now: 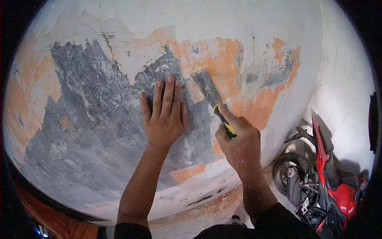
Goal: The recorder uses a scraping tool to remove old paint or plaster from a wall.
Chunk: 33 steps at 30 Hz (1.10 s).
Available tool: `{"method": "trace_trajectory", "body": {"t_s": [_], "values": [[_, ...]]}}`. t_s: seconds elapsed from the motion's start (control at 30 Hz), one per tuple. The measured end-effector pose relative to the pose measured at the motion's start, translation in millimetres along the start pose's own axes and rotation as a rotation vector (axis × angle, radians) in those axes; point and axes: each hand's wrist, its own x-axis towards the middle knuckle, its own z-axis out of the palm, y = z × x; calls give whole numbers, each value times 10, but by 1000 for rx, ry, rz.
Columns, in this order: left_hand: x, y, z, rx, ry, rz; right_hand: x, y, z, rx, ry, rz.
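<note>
Right hand (238,139) grip round scraper (207,89), left hand (164,115) flat on wall (87,119), seemingly bare plaster.

Across most of the frame, a curved-looking wall (99,131) with white paint peeled away, grey bare plaster at left and centre, orange patches at upper right. At lower right, a red motorcycle (322,175) parked close beside the wall on pale dusty floor (191,223). Dim, even light.

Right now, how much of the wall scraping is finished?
A large grey patch is already bare. The right hand holds the scraper against the orange paint while the left hand lies flat on the wall. Orange and white paint remain around it.
</note>
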Motion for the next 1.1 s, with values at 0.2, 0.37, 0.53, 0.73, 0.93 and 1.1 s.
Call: {"method": "trace_trajectory", "body": {"t_s": [0.2, 0.37, 0.53, 0.73, 0.93, 1.1], "values": [[4, 5, -4, 11, -5, 11, -130, 119, 149, 18, 30, 28], [11, 5, -34, 7, -23, 3, 115, -18, 49, 80, 110, -121], [-29, 18, 12, 22, -8, 5, -156, 79, 38, 8, -43, 74], [33, 26, -61, 9, -28, 5, 126, -68, -114, 44, 37, -19], [5, -9, -44, 28, -3, 0, 139, -39, 49, 12, 29, -27], [30, 24, -55, 43, 16, 11, 32, -16, -24, 45, -1, 22]]}}
